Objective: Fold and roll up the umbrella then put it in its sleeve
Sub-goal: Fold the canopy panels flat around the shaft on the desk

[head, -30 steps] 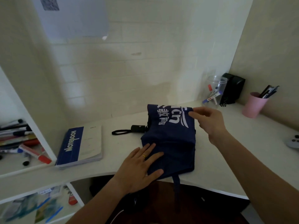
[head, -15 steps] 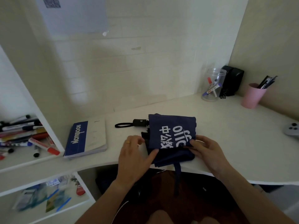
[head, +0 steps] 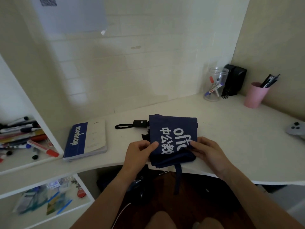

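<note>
Umbrella [head: 173, 129], white "中公教" print, pinched by left grip [head: 140, 152] and right grip [head: 208, 151]; "NOTEBOOK" [head: 85, 139] nearby.

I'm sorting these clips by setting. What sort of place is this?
Most likely a home study corner or dorm desk: a white desk built into a wall corner, a notebook on it, a pink cup of pens, and side shelves of markers.

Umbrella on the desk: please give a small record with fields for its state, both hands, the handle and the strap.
umbrella: navy canopy folded flat on the desk, white print up
left hand: grips canopy's near left edge
right hand: grips canopy's near right edge
handle: black, points left toward the notebook
strap: hangs over desk edge
</note>
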